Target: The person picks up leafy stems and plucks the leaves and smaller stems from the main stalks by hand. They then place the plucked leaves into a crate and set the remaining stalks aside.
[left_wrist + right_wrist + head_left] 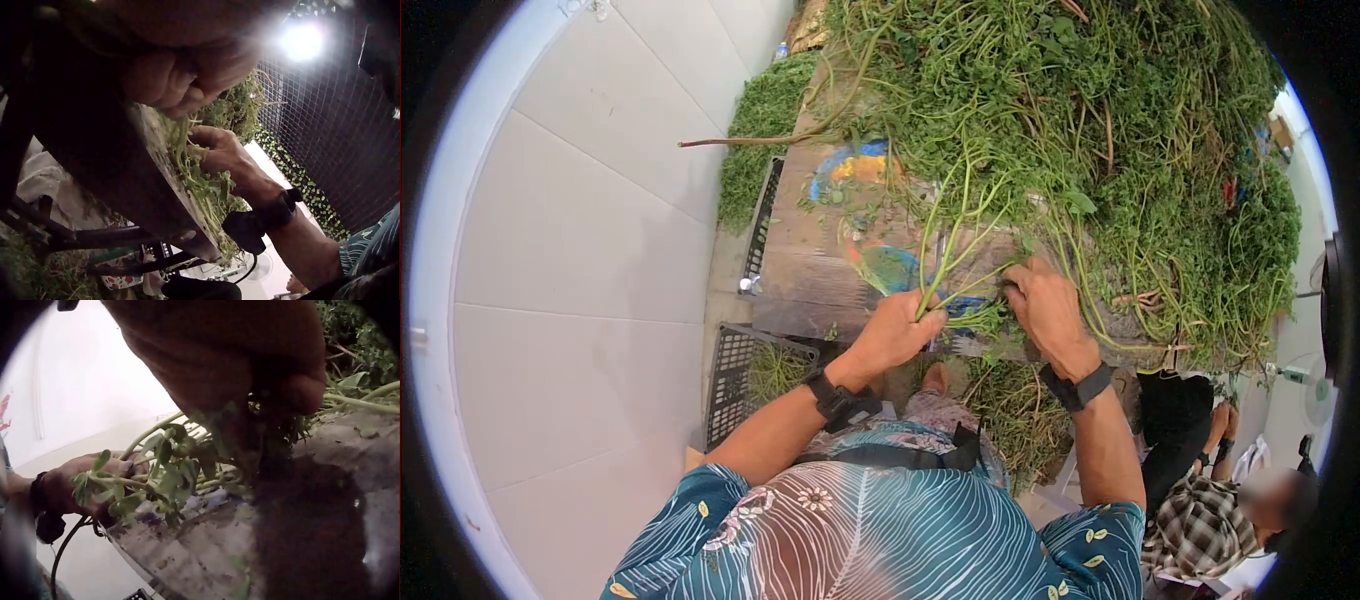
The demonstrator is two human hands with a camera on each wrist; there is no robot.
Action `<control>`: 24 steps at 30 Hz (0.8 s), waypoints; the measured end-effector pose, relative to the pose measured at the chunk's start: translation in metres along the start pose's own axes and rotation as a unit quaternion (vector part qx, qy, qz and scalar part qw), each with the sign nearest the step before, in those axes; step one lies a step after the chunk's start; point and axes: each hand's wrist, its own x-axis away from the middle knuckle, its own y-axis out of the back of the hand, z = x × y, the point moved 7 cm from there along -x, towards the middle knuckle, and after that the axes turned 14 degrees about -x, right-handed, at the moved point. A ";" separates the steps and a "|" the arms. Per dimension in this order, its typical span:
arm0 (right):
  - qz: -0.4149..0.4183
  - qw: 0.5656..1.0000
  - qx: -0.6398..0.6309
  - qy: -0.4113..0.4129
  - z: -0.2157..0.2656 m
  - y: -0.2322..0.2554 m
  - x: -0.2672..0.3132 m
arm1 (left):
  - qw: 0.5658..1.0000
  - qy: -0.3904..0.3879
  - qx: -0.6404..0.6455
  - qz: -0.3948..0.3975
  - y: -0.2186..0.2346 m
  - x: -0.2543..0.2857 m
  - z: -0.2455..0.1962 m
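Near the front edge of the table, my left hand [900, 328] grips a bunch of long green stems [941, 262] by its lower end, with the thin branches fanning out away from me. My right hand [1048, 308] is a short way to the right, its fingers curled and pinching leafy green sprigs. In the right wrist view, small rounded leaves [172, 465] hang between the two hands, and the right fingertips are partly in shadow. The left wrist view shows the left fingers [169, 84] curled over the stems, close to the right hand.
A large heap of leafy stems [1090, 110] covers the table's far and right side. The worn tabletop [800, 290] shows colourful printed patches. Black crates [730, 390] stand at the left, and cut greens [1025, 415] lie below the edge. Another person in a checked shirt [1200, 525] sits at lower right.
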 end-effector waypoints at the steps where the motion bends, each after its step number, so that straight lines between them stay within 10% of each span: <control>1: -0.006 1.000 0.006 0.005 -0.001 0.000 0.000 | 1.000 -0.003 -0.001 -0.001 0.000 0.000 0.000; 10: -0.091 0.963 -0.244 -0.070 -0.013 0.014 0.002 | 1.000 -0.010 0.002 -0.019 0.001 0.001 0.001; 15: -0.022 0.796 -0.531 -0.289 -0.008 0.003 0.029 | 1.000 -0.016 0.017 -0.013 -0.004 -0.001 0.007; 24: -0.034 0.866 -0.455 -0.205 -0.018 -0.038 0.043 | 0.997 0.024 0.072 0.008 -0.010 -0.001 0.016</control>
